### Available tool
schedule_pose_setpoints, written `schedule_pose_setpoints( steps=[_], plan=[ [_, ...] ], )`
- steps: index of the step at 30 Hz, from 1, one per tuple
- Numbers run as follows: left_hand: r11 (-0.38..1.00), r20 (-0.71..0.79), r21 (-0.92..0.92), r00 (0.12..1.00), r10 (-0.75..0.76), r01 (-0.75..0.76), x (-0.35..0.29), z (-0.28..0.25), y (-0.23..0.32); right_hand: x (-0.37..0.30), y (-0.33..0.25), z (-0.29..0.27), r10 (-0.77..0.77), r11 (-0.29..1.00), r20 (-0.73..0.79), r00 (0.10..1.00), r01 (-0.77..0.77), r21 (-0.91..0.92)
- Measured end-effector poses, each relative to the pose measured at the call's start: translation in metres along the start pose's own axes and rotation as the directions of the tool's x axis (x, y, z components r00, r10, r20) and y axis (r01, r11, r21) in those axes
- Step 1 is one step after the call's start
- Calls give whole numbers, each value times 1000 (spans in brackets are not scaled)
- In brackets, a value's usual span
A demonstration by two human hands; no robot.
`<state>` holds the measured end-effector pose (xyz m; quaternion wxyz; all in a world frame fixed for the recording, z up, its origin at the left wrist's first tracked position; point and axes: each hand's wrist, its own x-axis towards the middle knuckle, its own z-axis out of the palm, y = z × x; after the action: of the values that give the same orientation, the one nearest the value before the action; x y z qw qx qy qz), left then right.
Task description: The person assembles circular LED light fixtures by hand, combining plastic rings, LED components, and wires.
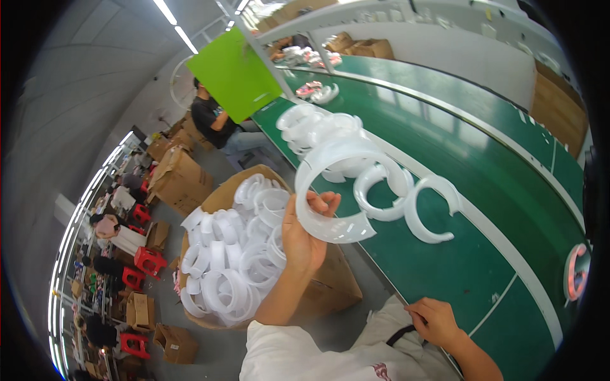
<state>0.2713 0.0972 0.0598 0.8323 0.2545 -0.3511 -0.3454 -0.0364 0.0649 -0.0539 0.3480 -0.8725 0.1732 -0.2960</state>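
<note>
We have our left hand [307,232] closed on a broad, milky-white, C-shaped plastic ring [348,230], raised over the near edge of the long green bench [470,279]. Our fingers curl at the ring's lower left, their tips showing inside the loop; this grip probably suits the shape, since it leaves both cut ends and the gap between them free, towards our right. Our right hand [435,319] is well apart from the left, down at the bench edge by our white shirt [286,352]; its fingers are curled, and we cannot tell whether they pinch anything.

The brown cardboard box [333,279] full of loose white plastic rings [217,255] stands beside the bench on our left, presumably to put them within that arm's reach. On the bench, a glossy white open ring [361,190] and a slimmer white C-shaped ring [414,214] lie side by side, likely spread flat so they stay put, near a heaped cluster of white rings [308,120].

The held ring looks smooth, slightly translucent and wide-banded, with pale highlights along its lower curve. Its ends look squarely cut, and we see no clear crack or stain.
</note>
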Motion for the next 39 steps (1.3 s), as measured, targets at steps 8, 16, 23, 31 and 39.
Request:
schedule_pose_setpoints(
  steps=[8, 16, 23, 31, 39],
  plan=[
    [977, -17, 212, 999, 35, -31, -5, 10, -34, -6, 15, -12, 7, 1000, -6, 1000, -6, 22],
    [690, -61, 478, 804, -591, 543, -81, -32, -52, 20, -20, -33, 359, 469, -124, 925, -64, 881],
    [801, 290, 561, 856, -428, 210, -67, 12, -91, -57, -16, -96, 486, 832, -58, 872, -442, 335],
    [612, 409, 781, 842, -353, -123, -98, -18, -89, -8, 53, -75, 122, 869, -450, 885, -314, -382],
    [244, 176, 963, 950, -257, -113, -60, -75, 27, 1, 68, -51, -2, 773, -214, 977, -134, -620]
  ],
)
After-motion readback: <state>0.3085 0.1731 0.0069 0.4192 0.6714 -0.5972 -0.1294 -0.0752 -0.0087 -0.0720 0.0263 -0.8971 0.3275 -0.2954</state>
